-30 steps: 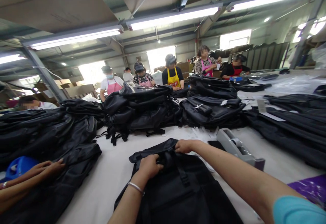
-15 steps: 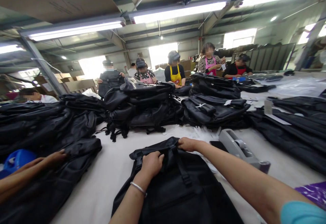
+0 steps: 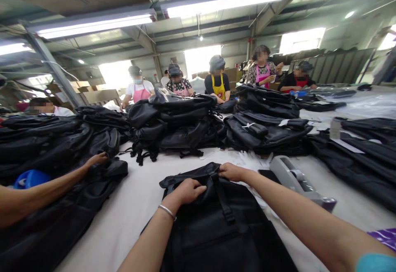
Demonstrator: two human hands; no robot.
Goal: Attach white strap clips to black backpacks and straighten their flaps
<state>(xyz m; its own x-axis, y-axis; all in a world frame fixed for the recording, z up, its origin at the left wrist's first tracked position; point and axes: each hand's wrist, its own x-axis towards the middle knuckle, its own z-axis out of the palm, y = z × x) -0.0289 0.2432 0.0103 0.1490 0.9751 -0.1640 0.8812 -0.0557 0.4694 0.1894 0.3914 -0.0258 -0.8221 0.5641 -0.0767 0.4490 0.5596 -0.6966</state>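
In front of me a black backpack (image 3: 216, 230) lies on the white table, its top end away from me. My left hand (image 3: 189, 191) is closed on the upper flap, left of the middle strap and buckle; a silver bangle circles that wrist. At the flap's right corner my right hand (image 3: 231, 172) grips the edge between thumb and fingers. The fingertips of both hands are partly hidden by the fabric. The strap with its buckle (image 3: 228, 214) hangs down the front of the backpack.
Beyond my hands stand piles of black bags (image 3: 176, 123). A grey tape dispenser (image 3: 292, 179) sits right of my backpack. At left, a co-worker's hand (image 3: 96, 159) touches another black bag (image 3: 71, 210), near a blue object (image 3: 32, 179). Several people work across the table.
My left hand has shifted slightly right along the flap, its thumb now stretched rightward. The co-worker's arm at left has reached farther forward. A person at the back has lowered a black bag.
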